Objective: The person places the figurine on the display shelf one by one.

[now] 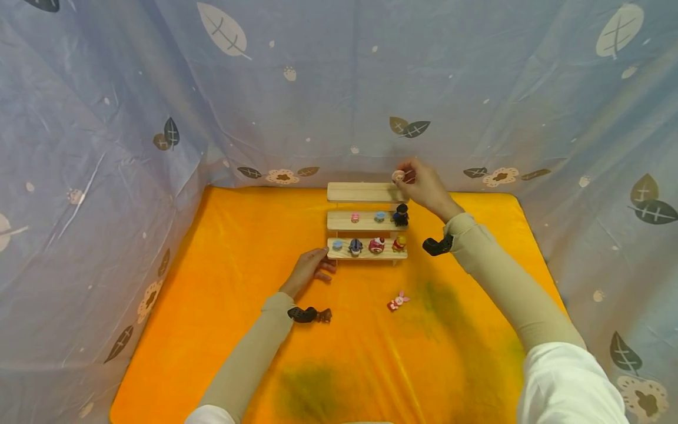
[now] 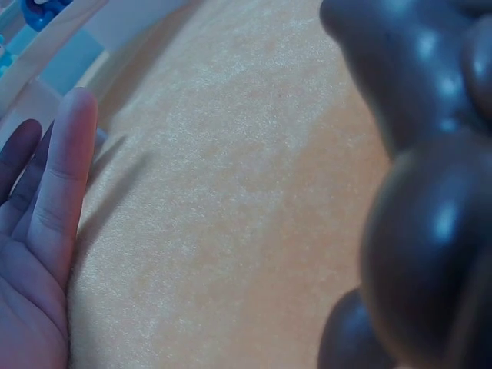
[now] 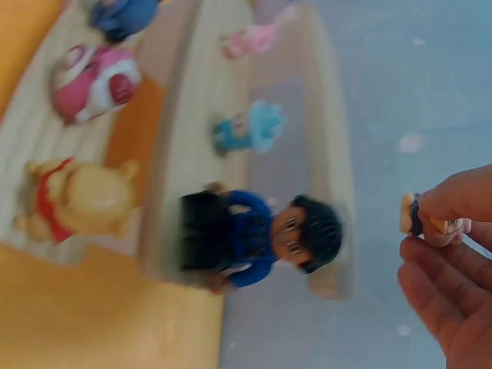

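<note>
In the head view my right hand (image 1: 426,187) is above the right end of the top tier of a three-tier wooden display stand (image 1: 360,191). It pinches a small pale figurine (image 1: 398,176) between thumb and fingertips; the right wrist view shows a dark band on this figurine (image 3: 430,221). My left hand (image 1: 307,271) touches the left end of the lowest tier, its fingers mostly straight in the left wrist view. Near the left wrist a brown figurine (image 1: 324,316) lies on the orange cloth, large and glossy in the left wrist view.
On the middle tier stand a pink figurine (image 1: 355,218), a blue one (image 1: 379,217) and a black-haired doll (image 1: 401,215). Several figurines line the lowest tier, including a yellow bear (image 1: 399,243). A pink rabbit-eared figurine (image 1: 398,301) lies on the orange cloth (image 1: 238,247). Patterned curtains (image 1: 318,88) enclose the area.
</note>
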### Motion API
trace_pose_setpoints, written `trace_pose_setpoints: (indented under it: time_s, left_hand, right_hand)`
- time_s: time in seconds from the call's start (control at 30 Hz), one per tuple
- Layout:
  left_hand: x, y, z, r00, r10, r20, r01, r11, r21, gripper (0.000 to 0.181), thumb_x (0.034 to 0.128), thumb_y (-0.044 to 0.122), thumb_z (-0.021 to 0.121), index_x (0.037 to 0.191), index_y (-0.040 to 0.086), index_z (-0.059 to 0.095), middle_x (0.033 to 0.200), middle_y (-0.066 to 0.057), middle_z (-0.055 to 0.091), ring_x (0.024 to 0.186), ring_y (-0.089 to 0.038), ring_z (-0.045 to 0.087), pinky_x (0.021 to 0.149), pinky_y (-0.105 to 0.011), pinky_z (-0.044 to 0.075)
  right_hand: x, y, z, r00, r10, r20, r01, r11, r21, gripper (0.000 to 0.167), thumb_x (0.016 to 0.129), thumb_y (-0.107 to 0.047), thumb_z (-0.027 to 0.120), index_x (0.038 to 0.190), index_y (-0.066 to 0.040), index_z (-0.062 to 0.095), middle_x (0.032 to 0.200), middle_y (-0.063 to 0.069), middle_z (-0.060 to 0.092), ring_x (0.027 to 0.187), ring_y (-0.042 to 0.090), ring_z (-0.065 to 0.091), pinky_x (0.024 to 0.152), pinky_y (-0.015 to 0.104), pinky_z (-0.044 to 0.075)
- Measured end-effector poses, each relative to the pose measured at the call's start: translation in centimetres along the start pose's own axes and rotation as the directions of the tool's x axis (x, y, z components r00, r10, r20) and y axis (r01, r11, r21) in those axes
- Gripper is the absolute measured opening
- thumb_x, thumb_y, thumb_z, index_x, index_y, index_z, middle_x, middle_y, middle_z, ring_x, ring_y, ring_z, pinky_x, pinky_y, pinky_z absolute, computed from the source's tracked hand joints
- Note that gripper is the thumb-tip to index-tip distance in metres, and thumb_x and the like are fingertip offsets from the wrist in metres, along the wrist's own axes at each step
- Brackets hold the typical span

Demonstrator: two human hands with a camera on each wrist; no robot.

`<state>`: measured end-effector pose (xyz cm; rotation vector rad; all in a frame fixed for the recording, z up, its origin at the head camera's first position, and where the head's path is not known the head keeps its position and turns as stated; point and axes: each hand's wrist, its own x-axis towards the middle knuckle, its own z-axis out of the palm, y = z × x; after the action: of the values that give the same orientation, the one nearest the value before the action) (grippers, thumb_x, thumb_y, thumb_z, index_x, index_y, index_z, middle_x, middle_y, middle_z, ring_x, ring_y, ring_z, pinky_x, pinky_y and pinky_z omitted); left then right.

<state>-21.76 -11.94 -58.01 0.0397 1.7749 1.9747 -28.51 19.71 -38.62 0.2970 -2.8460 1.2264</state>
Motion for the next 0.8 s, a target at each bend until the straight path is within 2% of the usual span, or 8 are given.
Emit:
trace_pose_setpoints:
  time_s: [0.2, 0.43, 0.8]
  left_hand:
    - [0.0, 0.0, -0.1, 1.0, -0.006, -0.01, 0.006, 1.0, -0.008, 0.051, 0.1024, 0.049, 0.056, 0.115, 0.0, 0.066, 0.1, -0.009, 0.073, 0.081, -0.016, 0.073, 0.07, -0.033, 0.065]
    - [-0.1, 0.0, -0.1, 1.0, -0.008, -0.011, 0.008, 1.0, 0.011, 0.053, 0.1024, 0.049, 0.056, 0.117, -0.001, 0.065, 0.102, -0.01, 0.073, 0.083, -0.016, 0.072, 0.071, -0.034, 0.065]
    - [0.0, 0.0, 0.0, 1.0, -0.007, -0.011, 0.007, 1.0, 0.025, 0.053, 0.1034, 0.049, 0.054, 0.116, -0.001, 0.066, 0.101, -0.011, 0.072, 0.082, -0.016, 0.072, 0.071, -0.034, 0.065]
  right_hand:
    - [-0.1, 0.5, 0.2, 0.998, 0.016, 0.066, -0.011, 0.997, -0.071, 0.036, 0.1, -0.013, 0.063, 0.131, 0.003, 0.053, 0.121, 0.022, 0.062, 0.108, 0.036, 0.06, 0.09, 0.048, 0.056]
    - [0.1, 1.3, 0.8, 0.997, 0.003, 0.071, 0.005, 0.993, -0.12, 0.038, 0.1, -0.015, 0.064, 0.131, 0.004, 0.053, 0.119, 0.024, 0.062, 0.107, 0.037, 0.06, 0.092, 0.05, 0.055]
    - [0.3, 1.6, 1.0, 0.996, 0.028, 0.091, -0.017, 0.993, -0.118, 0.04, 0.099, -0.016, 0.063, 0.132, 0.003, 0.05, 0.122, 0.023, 0.06, 0.109, 0.037, 0.058, 0.098, 0.051, 0.053]
